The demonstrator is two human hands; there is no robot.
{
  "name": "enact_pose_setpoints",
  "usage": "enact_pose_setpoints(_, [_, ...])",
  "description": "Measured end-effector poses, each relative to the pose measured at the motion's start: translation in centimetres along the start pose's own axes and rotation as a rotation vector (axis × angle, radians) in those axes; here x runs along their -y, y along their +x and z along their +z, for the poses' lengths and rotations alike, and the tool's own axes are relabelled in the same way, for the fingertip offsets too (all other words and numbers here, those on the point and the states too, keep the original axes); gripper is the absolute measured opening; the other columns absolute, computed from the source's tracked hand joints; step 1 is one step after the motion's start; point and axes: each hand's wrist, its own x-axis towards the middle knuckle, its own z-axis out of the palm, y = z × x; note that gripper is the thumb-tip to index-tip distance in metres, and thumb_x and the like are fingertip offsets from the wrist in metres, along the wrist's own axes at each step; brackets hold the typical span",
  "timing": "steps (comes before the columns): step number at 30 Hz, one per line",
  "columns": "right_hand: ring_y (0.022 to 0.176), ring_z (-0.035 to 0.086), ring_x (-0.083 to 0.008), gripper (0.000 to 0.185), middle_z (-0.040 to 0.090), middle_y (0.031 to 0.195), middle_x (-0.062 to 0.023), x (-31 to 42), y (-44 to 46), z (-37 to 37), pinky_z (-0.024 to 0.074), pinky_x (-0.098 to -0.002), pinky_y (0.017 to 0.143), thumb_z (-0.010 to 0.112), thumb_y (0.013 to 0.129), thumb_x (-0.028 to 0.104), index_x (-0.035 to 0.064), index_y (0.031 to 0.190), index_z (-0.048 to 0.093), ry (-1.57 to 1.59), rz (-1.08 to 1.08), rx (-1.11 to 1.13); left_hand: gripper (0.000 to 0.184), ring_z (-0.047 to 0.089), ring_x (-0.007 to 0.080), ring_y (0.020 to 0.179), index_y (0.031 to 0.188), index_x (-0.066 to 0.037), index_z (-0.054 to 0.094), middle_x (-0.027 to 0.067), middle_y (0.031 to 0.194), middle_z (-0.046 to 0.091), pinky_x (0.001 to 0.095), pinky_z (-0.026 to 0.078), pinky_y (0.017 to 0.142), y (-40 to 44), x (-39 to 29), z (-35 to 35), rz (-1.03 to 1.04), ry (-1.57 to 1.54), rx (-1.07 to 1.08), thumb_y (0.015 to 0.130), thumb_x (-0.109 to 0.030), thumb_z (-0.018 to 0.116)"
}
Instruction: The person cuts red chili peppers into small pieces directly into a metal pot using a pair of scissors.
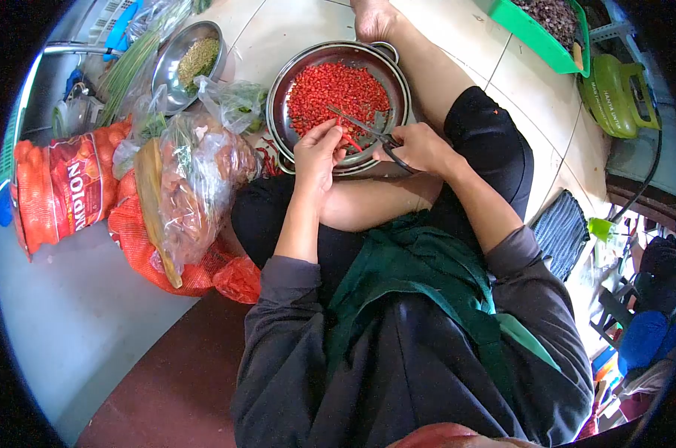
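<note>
Setting: light tiled floor, with a grey-blue surface and a dark red-brown one on the near left. Landmark: the round metal pan, set between the person's bent legs; chopped red pieces cover much of its base.

Hands: both at the pan's near rim. Left forearm runs nearly straight toward the pan; the left hand has thumb and fingers pinched together on a red chilli, which lies over the pan's near side. Right forearm slants in from the near right; the right hand is curled around the handles of the scissors, blades pointing left across the pan, by the chilli. Cannot tell whether the blades touch it.

Around the pan: metal bowl at far left; clear plastic bag at near left, red mesh bag farther left; green tray at far right.

Obscured: handle loops mostly covered by the right hand; part of the near rim is behind the hands. Plastic bag's contents blurred by glare. Green tray cut off by the frame; items far right of the pan too crowded to identify.
</note>
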Motion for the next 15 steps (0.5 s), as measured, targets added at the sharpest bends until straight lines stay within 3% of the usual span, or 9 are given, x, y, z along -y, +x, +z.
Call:
enact_pose_setpoints(6, [0.058,0.056,-0.0208,0.05,0.059,0.063,-0.0173,-0.2,-0.2,0.2,0.0441,-0.0352,0.058,0.069,0.073,0.047,-0.0013,0.084,0.065,0.045,-0.044,-0.022,0.022,0.059,0.0092,0.072,0.104,-0.003,0.061,0.0029,0.087,0.064,0.0201,0.047,0.058,0.1,-0.2,-0.1,0.014,-0.019,-0.03,0.084,-0.01,0.062])
enact_pose_setpoints(9, [0.075,0.062,-0.0364,0.06,0.061,0.074,-0.0241,0.4,-0.3,-0.1,0.0466,-0.0412,0.068,0.067,0.069,0.056,-0.0034,0.078,0.064,0.026,0.037,0.029,0.021,0.059,0.0091,0.072,0.104,-0.003,0.062,0.0025,0.088,0.064,0.0202,0.047,0.058,0.1,-0.3,-0.1,0.024,-0.014,-0.039,0.084,-0.01,0.062])
enact_pose_setpoints(12, [0.077,0.062,-0.0372,0.062,0.061,0.075,-0.0246,0.2,-0.1,0.1,0.0464,-0.0417,0.069,0.067,0.068,0.057,-0.0041,0.079,0.064,0.066,0.03,0.068,0.024,0.059,0.0091,0.073,0.108,-0.004,0.06,0.0029,0.089,0.064,0.0207,0.047,0.058,0.2,-0.2,-0.1,0.014,0.007,-0.022,0.084,-0.01,0.062])
enact_pose_setpoints(15, [0.06,0.056,-0.0191,0.048,0.06,0.064,-0.0156,-0.6,0.3,0.8,0.044,-0.0349,0.059,0.069,0.073,0.046,-0.0002,0.085,0.065,0.025,-0.023,0.009,0.026,0.059,0.0089,0.074,0.11,-0.006,0.059,0.0031,0.09,0.064,0.0212,0.046,0.058,0.2,-0.1,0.0,0.008,0.04,-0.011,0.084,-0.011,0.062])
